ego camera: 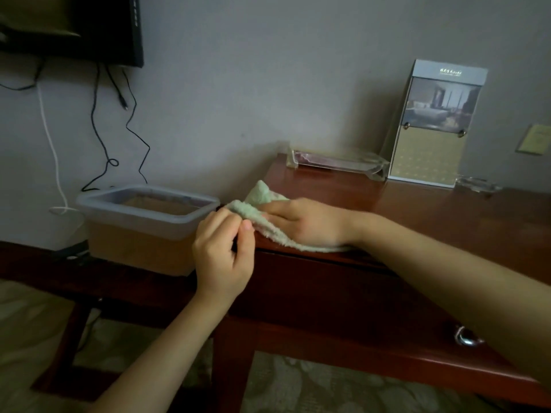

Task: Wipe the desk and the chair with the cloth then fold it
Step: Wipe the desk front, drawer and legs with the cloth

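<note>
A pale green cloth [262, 198] lies bunched at the left front corner of the dark red wooden desk [432, 222]. My right hand [304, 223] rests flat on the cloth, fingers straight and pointing left, pressing it to the desk top. My left hand [223, 251] is just off the desk's left edge and pinches the cloth's near corner between thumb and fingers. Part of the cloth is hidden under my right hand. No chair is in view.
A clear plastic bin [146, 222] stands on a low bench left of the desk. At the desk's back stand a brochure holder [432, 129], a clear acrylic tray [337, 160] and a glass ashtray [477, 184]. Cables [101, 129] hang below a wall screen.
</note>
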`<state>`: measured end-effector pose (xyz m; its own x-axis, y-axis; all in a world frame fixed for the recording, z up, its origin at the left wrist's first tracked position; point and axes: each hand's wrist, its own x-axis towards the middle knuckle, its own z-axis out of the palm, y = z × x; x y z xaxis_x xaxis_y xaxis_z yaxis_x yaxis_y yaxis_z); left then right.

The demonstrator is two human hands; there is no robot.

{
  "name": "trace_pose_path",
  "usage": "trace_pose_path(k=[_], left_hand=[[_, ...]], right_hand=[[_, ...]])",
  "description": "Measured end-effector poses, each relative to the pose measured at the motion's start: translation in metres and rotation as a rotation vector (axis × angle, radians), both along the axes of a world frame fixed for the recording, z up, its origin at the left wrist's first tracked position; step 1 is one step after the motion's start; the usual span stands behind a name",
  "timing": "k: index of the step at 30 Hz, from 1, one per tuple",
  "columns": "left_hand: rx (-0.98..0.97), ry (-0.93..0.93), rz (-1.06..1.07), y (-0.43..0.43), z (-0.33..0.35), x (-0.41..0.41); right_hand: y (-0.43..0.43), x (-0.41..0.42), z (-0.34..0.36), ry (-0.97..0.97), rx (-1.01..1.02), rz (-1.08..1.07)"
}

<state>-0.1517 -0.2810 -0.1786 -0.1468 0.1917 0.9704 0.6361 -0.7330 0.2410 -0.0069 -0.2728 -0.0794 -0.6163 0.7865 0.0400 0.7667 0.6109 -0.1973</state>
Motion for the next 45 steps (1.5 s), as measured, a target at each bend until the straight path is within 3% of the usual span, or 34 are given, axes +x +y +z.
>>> trace_pose_path(k=[6, 12, 20, 23, 26, 31, 35, 39, 42, 45], left_hand=[[-0.021, 0.007, 0.023, 0.0, 0.0, 0.001], [-0.04, -0.037, -0.003, -0.001, 0.001, 0.003], [-0.016, -0.106, 0.0, 0.002, -0.016, -0.001], [-0.033, -0.025, -0.172, 0.003, -0.013, -0.004], [-0.101, 0.068, -0.424, 0.002, -0.004, -0.01], [-0.317, 0.042, -0.685, 0.007, 0.009, -0.03], [-0.522, -0.063, -0.959, 0.027, 0.002, -0.065], [-0.822, -0.261, -1.126, 0.043, -0.016, -0.079], [-0.939, -0.444, -1.104, 0.061, -0.024, -0.076], [-0.98, -0.538, -1.094, 0.074, -0.028, -0.069]], right_hand=[[0.027, 0.0, 0.007, -0.053, -0.038, 0.086], [0.063, -0.017, 0.004, -0.082, 0.019, 0.019], [0.01, -0.025, 0.005, -0.07, 0.025, 0.009], [-0.024, -0.022, -0.005, -0.009, 0.121, 0.025], [-0.041, -0.022, -0.02, -0.069, 0.41, -0.031], [-0.041, -0.051, -0.028, -0.194, 0.641, -0.076], [-0.013, -0.088, -0.018, -0.219, 0.473, -0.036], [0.031, -0.111, -0.003, -0.368, 0.05, -0.063], [0.066, -0.12, -0.004, -0.192, -0.089, -0.142], [0.086, -0.121, -0.007, -0.002, -0.075, -0.224]])
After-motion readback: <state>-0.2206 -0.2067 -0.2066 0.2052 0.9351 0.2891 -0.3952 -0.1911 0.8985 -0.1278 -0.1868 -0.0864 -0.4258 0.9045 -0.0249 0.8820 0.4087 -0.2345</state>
